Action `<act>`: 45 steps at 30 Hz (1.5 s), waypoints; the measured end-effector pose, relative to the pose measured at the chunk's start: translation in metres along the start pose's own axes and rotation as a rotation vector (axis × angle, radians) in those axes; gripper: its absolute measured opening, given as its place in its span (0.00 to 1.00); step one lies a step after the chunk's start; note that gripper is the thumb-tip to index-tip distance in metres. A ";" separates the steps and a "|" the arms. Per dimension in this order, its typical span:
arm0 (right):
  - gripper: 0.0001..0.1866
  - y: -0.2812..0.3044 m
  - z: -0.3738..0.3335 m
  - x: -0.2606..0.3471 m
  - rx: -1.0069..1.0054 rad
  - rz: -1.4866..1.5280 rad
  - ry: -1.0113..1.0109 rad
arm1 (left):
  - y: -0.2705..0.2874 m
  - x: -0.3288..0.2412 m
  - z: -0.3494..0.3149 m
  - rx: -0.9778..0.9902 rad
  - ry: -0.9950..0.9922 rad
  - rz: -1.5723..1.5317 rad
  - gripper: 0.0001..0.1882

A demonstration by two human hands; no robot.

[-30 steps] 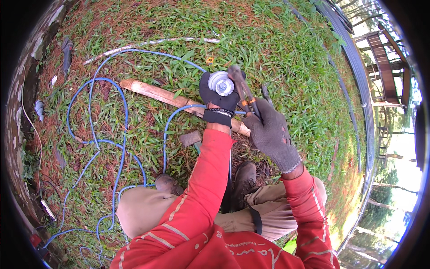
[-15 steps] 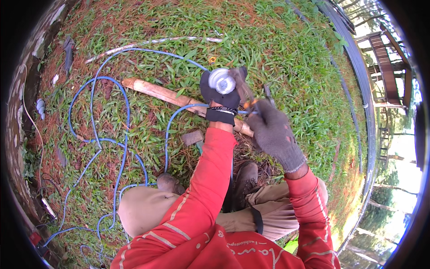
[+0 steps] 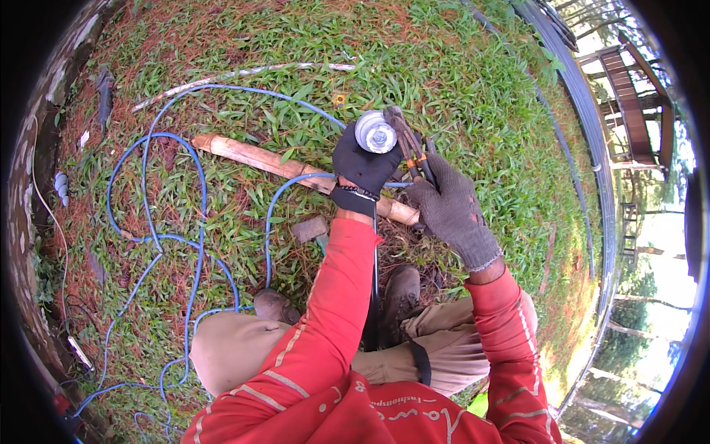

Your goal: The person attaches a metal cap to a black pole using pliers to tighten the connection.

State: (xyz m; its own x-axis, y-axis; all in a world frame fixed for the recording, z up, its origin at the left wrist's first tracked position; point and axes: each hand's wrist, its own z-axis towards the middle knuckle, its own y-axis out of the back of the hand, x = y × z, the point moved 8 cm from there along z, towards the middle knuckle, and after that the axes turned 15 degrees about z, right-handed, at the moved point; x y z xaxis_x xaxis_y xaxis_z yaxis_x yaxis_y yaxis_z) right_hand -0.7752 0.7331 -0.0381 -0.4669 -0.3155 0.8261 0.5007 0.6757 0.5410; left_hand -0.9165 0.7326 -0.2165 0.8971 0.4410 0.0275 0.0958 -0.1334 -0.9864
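My left hand [image 3: 364, 164], in a black glove, is closed round a whitish, cup-like round piece [image 3: 376, 133] with a shiny centre facing up. I cannot make out its exact kind. A pair of pliers [image 3: 410, 144] with orange on its handles is gripped in my right hand [image 3: 457, 211], which wears a grey knit glove. The pliers' jaws lie against or right beside the round piece's right rim. Below my left wrist a dark upright pole [image 3: 374, 288] shows between my boots. Both hands are over a bamboo length [image 3: 259, 155] on the grass.
Blue hose [image 3: 201, 222] loops over the grass on the left. A block-headed hammer [image 3: 309, 229] lies near my left boot [image 3: 275, 305]. Farther off are a thin whitish stick [image 3: 244, 72] and a small yellow-and-black item [image 3: 339, 100]. Dark pipes [image 3: 592, 148] run along the right.
The pliers were blurred by motion and now appear sharp, with their jaws at the round piece's right rim. The round piece and my left hand have shifted slightly right. Both hands keep their holds.
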 end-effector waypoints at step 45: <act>0.20 -0.025 -0.013 0.012 0.047 -0.171 0.284 | 0.005 -0.015 -0.009 -0.328 -0.105 -0.272 0.26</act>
State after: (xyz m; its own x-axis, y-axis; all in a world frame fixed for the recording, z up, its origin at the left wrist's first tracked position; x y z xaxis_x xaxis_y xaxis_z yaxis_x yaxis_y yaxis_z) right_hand -0.7838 0.7037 -0.0401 -0.3165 -0.5958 0.7382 0.3949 0.6248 0.6736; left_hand -0.9254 0.7173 -0.2201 0.7729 0.5848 0.2461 0.4698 -0.2668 -0.8415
